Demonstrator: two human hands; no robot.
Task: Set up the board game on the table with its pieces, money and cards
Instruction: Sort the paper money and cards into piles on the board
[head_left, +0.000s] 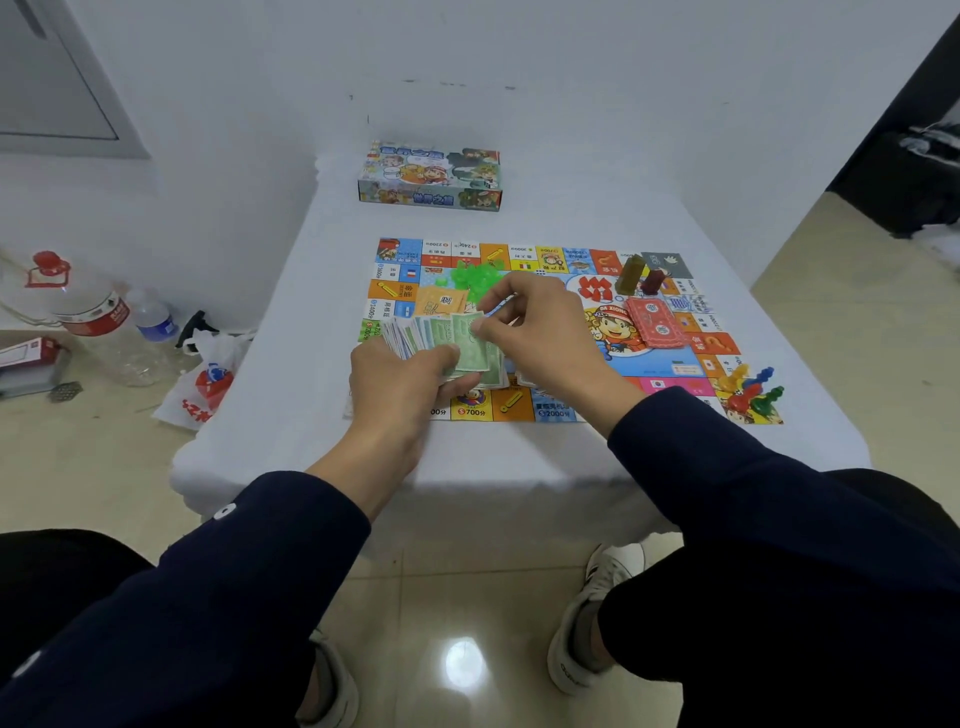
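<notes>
The colourful game board (670, 364) lies flat on the white table (519, 447). My left hand (400, 379) grips a fanned stack of paper money (441, 340) over the board's near left part. My right hand (535, 322) pinches the top green note of that fan. On the board lie an orange card pile (439, 301), a red card pile (655, 322), a heap of green plastic houses (472, 273), two tall blocks (641, 278) and a cluster of coloured pawns (748, 389) at the near right corner.
The game box (430, 176) stands at the table's far edge by the white wall. On the floor to the left lie a large plastic bottle (93, 317), a smaller bottle (156, 319) and a plastic bag (202, 384). My knees and shoes are below the table's near edge.
</notes>
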